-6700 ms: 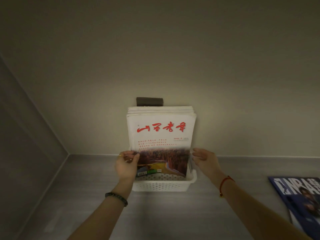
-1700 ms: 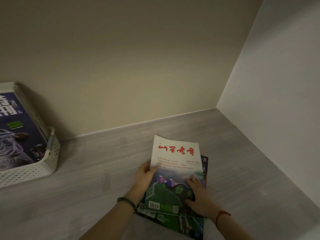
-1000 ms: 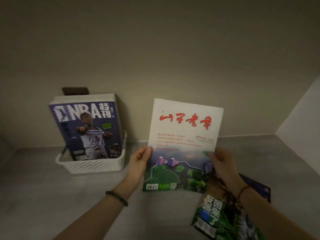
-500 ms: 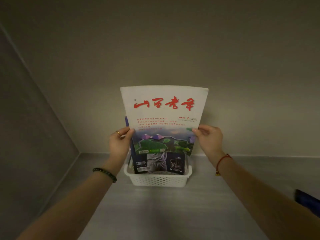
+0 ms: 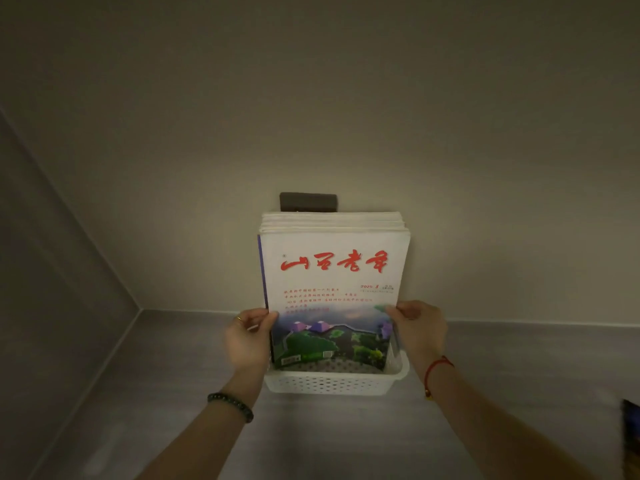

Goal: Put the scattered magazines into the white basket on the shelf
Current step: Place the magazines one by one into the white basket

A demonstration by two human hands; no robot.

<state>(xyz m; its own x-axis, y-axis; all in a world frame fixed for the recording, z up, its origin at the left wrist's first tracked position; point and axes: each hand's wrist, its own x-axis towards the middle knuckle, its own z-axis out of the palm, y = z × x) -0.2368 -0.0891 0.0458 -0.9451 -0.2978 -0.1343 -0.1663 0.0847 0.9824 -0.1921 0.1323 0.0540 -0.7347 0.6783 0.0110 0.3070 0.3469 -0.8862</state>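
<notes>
The front magazine (image 5: 334,292) has a white cover with red brush-style characters and a green landscape with purple roofs below. It stands upright at the front of a stack in the white basket (image 5: 332,382), at the shelf's (image 5: 173,393) back edge. The left hand (image 5: 247,341) and right hand (image 5: 420,332) pinch its side edges.

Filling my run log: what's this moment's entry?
left hand + right hand: gripping magazine | magazine: upright in white basket | release pending
</notes>
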